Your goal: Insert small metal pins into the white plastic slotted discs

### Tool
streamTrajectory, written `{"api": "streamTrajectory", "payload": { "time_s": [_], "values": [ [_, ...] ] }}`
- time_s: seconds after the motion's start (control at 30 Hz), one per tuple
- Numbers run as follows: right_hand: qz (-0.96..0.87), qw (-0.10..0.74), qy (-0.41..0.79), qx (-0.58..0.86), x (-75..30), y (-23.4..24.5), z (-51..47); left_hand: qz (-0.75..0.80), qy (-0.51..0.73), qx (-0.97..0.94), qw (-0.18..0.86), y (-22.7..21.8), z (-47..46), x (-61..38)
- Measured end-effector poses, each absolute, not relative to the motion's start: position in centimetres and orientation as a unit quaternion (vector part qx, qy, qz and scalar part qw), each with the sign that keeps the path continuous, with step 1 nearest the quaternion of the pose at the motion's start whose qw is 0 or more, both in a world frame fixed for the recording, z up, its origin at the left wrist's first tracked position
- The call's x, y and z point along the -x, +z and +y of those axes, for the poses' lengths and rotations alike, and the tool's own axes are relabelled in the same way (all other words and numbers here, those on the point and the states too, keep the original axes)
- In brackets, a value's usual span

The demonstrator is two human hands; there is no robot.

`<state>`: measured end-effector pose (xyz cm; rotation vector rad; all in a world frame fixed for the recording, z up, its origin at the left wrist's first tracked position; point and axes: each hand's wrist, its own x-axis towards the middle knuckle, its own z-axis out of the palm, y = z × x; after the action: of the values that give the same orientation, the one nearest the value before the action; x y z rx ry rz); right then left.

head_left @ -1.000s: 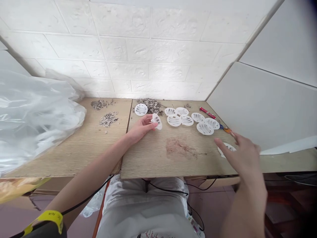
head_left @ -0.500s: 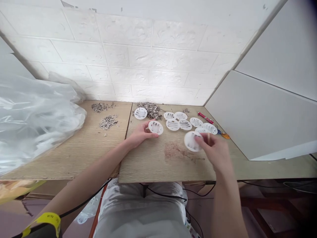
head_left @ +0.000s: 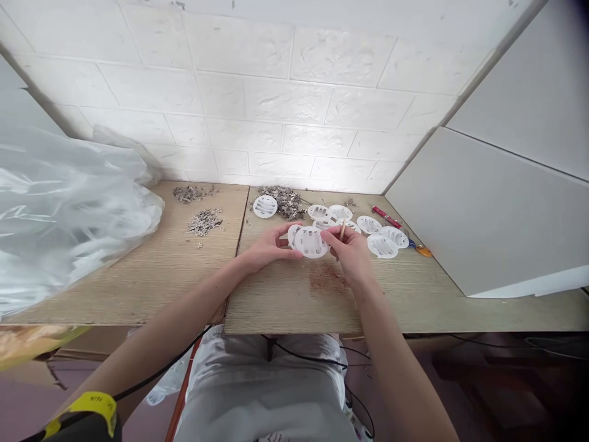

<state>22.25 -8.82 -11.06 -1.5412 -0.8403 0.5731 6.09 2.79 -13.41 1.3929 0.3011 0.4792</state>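
Both my hands meet over the middle of the wooden table [head_left: 285, 294]. My right hand [head_left: 352, 253] pinches a round white slotted plastic disc [head_left: 311, 242] at its right edge and also carries a thin wooden stick [head_left: 342, 229] between its fingers. My left hand [head_left: 267, 247] has its fingers closed on the left edge of the same disc; a second white disc [head_left: 292, 232] peeks out behind it. Several more white discs [head_left: 381, 245] lie in a loose row behind and to the right. A heap of small metal bits [head_left: 284, 198] sits at the back.
A big clear plastic bag [head_left: 69, 209] covers the table's left side. Two smaller piles of metal bits [head_left: 205, 220] lie at the back left. A red tool [head_left: 385, 215] and an orange-handled one [head_left: 421, 250] rest by the grey panel [head_left: 488, 215] on the right. Cables hang below the front edge.
My right hand picked a disc up from the right side and carried it left to the centre. My left hand now touches it; the earlier left-hand disc lies behind.
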Motion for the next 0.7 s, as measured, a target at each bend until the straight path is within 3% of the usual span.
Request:
{"api": "streamTrajectory", "payload": {
  "time_s": [0.7],
  "values": [
    [-0.359,0.569,0.333,0.660,-21.8,-11.6,-10.0,0.108,0.194,-0.542,0.811,-12.3,2.2,-5.9]
  ]
}}
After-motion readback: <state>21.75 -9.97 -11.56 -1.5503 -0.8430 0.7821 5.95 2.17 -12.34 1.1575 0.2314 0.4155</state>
